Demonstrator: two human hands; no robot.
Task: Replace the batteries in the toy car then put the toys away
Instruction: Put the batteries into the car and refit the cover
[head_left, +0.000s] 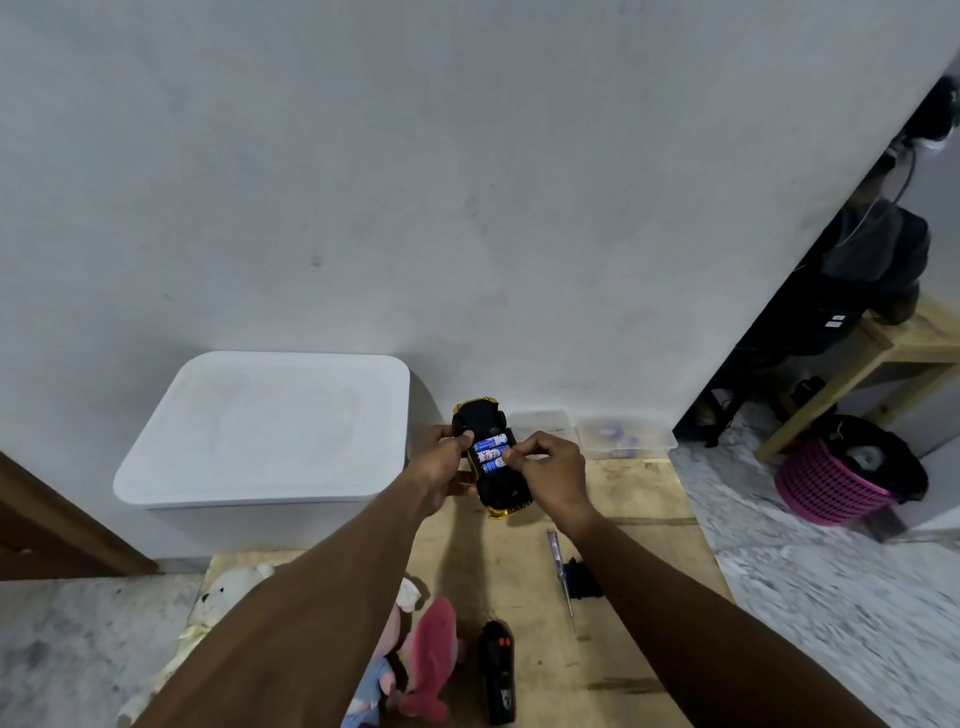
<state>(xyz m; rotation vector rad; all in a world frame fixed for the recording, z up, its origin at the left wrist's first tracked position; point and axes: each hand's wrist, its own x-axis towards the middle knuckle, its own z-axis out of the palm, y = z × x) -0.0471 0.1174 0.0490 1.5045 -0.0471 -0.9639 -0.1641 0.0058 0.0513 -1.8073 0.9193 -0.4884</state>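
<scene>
A yellow toy car (493, 493) is held upside down above the wooden board, its black underside facing me. Three blue batteries (489, 452) lie side by side in its open compartment. My left hand (441, 462) grips the car's left side. My right hand (550, 473) holds the car's right side, with its fingertips pinching the end of the middle battery. A screwdriver (561, 577) lies on the board below my right wrist, next to a small black battery cover (582, 579). A black remote control (496, 670) lies near the front.
A white lidded storage bin (270, 431) stands at the left against the wall. Two clear plastic containers (623, 436) sit behind the wooden board (639, 519). Plush toys (426, 660) lie at the front left. A pink basket (831, 483) and a wooden table (893, 353) are at the right.
</scene>
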